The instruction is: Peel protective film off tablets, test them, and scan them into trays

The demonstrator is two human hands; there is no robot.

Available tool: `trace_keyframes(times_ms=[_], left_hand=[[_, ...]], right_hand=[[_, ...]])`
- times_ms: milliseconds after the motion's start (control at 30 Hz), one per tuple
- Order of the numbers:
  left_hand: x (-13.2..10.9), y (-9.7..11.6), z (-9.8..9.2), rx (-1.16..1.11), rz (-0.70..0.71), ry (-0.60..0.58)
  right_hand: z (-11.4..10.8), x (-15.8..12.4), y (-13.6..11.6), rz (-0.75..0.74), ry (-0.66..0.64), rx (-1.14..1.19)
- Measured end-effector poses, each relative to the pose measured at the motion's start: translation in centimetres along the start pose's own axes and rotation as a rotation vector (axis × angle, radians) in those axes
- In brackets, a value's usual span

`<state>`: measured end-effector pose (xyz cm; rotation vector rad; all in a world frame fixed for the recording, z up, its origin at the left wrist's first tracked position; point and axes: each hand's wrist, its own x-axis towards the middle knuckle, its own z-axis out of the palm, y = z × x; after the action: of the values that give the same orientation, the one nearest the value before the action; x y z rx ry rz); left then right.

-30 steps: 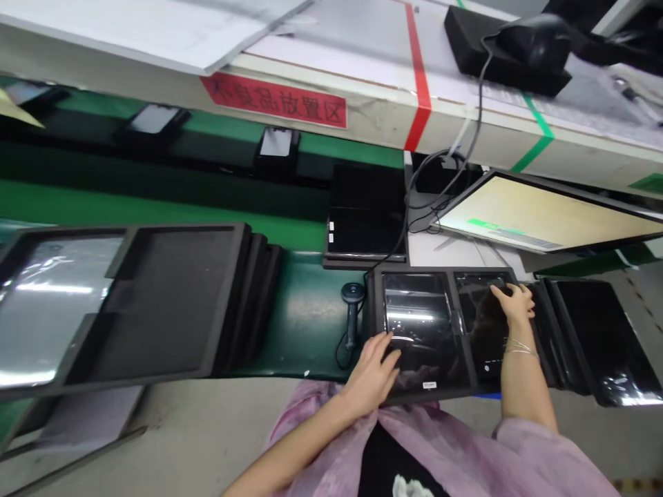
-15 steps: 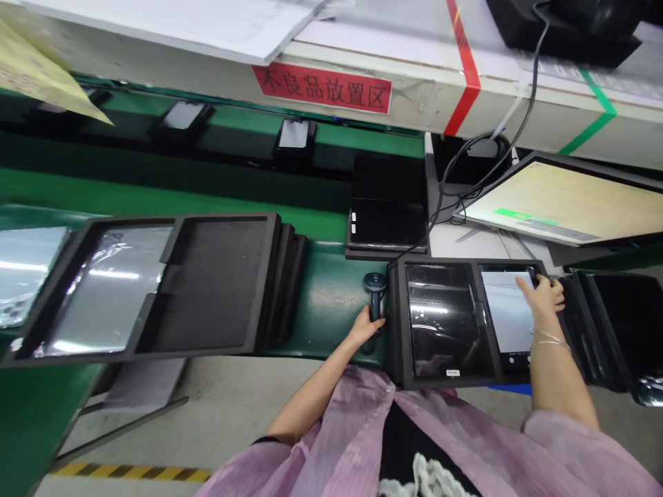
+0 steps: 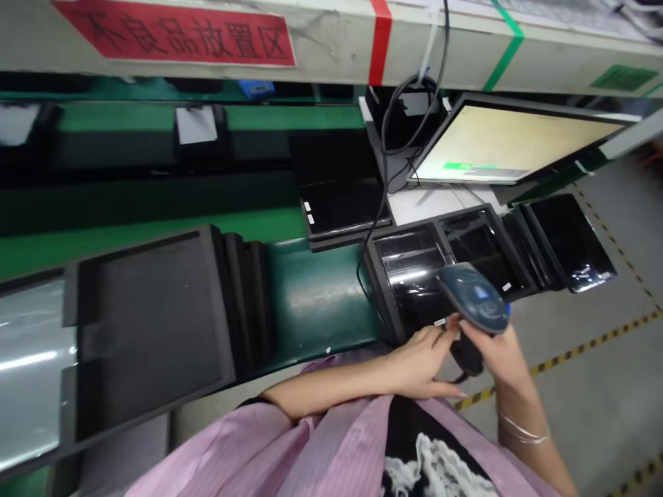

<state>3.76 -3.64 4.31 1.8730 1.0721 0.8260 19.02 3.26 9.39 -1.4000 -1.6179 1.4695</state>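
A dark barcode scanner is raised in front of my body, its head over the front of the black foam tray. My right hand is closed on it, thumb across its lower side. My left hand is beside the handle; its fingertips reach the scanner's neck and its thumb is stretched away. Behind the scanner, a glossy black tablet with a small white label lies in the tray's left compartment. Another dark, film-covered tablet lies in the right compartment, partly hidden by the scanner.
Stacked foam trays stand at left, with a film-wrapped panel in one compartment. Black tablets are piled behind the green mat. A tilted monitor and a hanging cable are at the back. More dark tablets lean at right.
The scanner has been lifted off the mat and moved right, and my right hand has left the tray and closed on it. The right compartment's lit screen now appears dark. The view has shifted right.
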Motion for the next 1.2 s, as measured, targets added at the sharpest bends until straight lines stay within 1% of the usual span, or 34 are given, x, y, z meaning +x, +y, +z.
trace_keyframes(times_ms=[33,100,133,200,267,367,467,567,633,700,733,800,900,967,1033,1100,1200], left_hand=[[0.1,-0.6,0.0,0.123,0.010,-0.080],[-0.2,-2.0,0.2,0.400,-0.004,-0.211],[-0.6,-2.6,0.5,0.530,0.002,-0.255],[-1.4,-3.6,1.1,0.717,0.074,-0.281],[-1.9,-3.9,1.6,0.793,0.173,-0.235],[-2.1,-3.4,2.0,0.790,0.255,-0.166],[-1.9,-2.8,2.2,0.778,0.283,-0.138],[-1.7,-2.8,2.5,0.784,0.287,-0.105],[-1.6,-2.9,2.6,0.786,0.299,-0.090],[-1.4,-2.9,2.7,0.786,0.332,-0.064],[-1.2,-2.7,2.6,0.792,0.361,-0.036],[-0.5,-2.3,2.5,0.821,0.429,0.057],[1.0,-1.1,2.4,0.892,0.508,0.215],[2.1,-0.3,2.4,0.916,0.544,0.290],[3.2,0.5,2.5,0.920,0.583,0.345],[4.1,1.1,2.7,0.921,0.607,0.376],[5.1,1.6,2.9,0.925,0.605,0.398]], right_hand=[[-1.8,-0.2,0.1,0.074,0.013,0.031],[-5.0,-0.7,0.7,0.237,-0.046,0.044],[-6.2,-1.1,1.1,0.312,-0.092,0.016],[-7.3,-1.8,1.9,0.421,-0.165,-0.079],[-7.4,-2.3,2.5,0.482,-0.199,-0.157],[-6.7,-2.3,2.8,0.523,-0.239,-0.216],[-6.3,-1.9,2.7,0.532,-0.257,-0.223],[-6.3,-1.5,2.6,0.532,-0.259,-0.218],[-6.6,-1.3,2.6,0.531,-0.268,-0.214],[-7.4,-1.1,2.5,0.496,-0.267,-0.181],[-8.1,-0.8,2.4,0.463,-0.258,-0.170],[-10.3,0.0,2.1,0.390,-0.226,-0.195],[-14.9,2.0,1.6,0.309,-0.160,-0.331],[-18.0,3.6,1.4,0.276,-0.115,-0.374],[-20.5,5.2,1.3,0.276,-0.090,-0.376],[-22.0,6.4,1.4,0.296,-0.095,-0.372],[-23.0,7.6,1.6,0.309,-0.122,-0.377]])
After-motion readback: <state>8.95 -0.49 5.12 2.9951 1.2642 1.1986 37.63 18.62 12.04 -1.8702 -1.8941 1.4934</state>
